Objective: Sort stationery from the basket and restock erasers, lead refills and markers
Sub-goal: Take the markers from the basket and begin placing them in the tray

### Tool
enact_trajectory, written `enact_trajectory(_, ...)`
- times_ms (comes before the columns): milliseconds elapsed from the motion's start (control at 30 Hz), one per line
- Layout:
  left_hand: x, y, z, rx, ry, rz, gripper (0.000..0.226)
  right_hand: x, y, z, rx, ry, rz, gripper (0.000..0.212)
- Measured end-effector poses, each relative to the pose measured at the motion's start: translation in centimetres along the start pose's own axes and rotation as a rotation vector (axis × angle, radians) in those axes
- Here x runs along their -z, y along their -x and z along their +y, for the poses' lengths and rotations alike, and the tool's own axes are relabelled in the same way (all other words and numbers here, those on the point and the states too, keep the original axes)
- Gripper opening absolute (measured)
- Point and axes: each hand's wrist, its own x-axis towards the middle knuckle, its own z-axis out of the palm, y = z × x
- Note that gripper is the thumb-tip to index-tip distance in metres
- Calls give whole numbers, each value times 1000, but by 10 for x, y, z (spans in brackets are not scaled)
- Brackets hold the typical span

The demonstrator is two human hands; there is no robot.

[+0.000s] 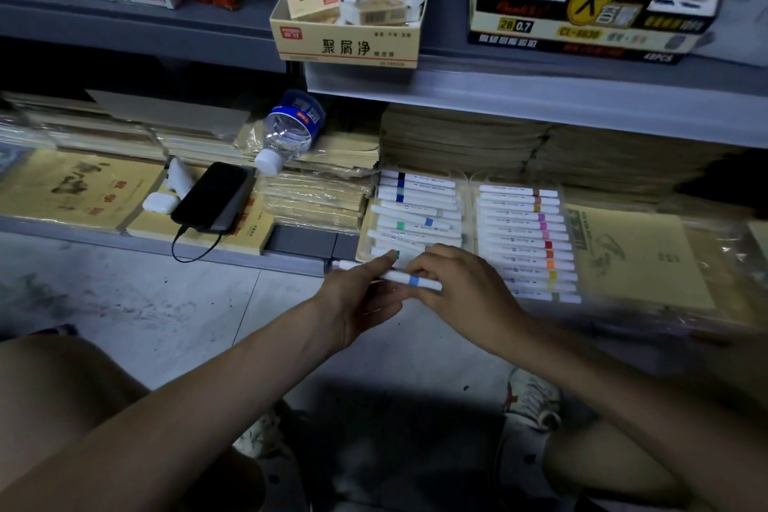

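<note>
Two bare forearms reach forward; left hand (358, 297) and right hand (462, 295) each pinch one white cylindrical marker with a blue band (400, 276), held level just before two clear plastic trays (470, 202) of smooth white markers.

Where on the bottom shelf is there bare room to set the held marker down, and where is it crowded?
Bare: the grey shelf gap between the notebook under the phone and the left marker tray; also the flat booklet right of the right tray. Crowded: both trays, full of markers, and around the phone and bottle.
</note>
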Motion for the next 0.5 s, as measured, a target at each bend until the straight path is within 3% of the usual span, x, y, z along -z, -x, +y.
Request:
enact_trajectory(200,2,-3,2,-74,-69,96,30,-6,0,17,-62,70,36,26)
enact_trajectory(500,12,-14,-2,-381,-374,303,27,-9,-3,30,-141,5,23,19)
